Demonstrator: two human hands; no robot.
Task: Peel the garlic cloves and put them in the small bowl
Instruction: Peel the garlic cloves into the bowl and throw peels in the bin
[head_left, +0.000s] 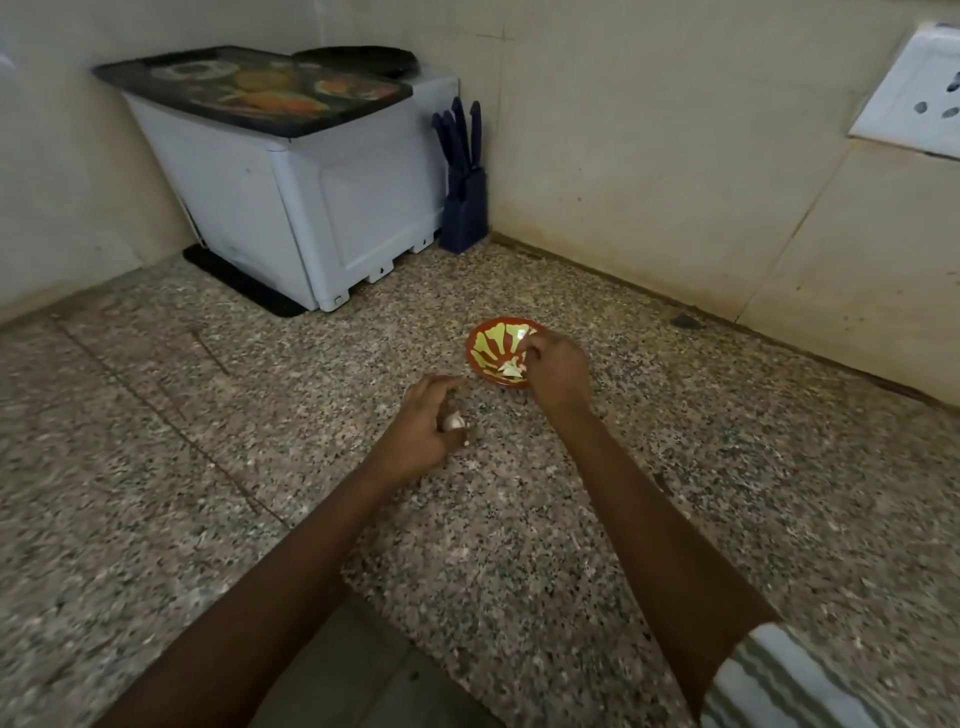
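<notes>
Striped sleeve (810, 686), lower right. Left hand (428, 428) grips garlic (455, 422) in curled fingers. Right hand (558, 371) bunches its fingers over small bowl (480, 345); whether they hold anything cannot be told.

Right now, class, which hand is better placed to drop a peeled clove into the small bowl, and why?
Right. The right hand is over the small bowl, just beside the white pieces inside. The left hand is apart from the bowl, low over the granite counter, holding the garlic.
</notes>
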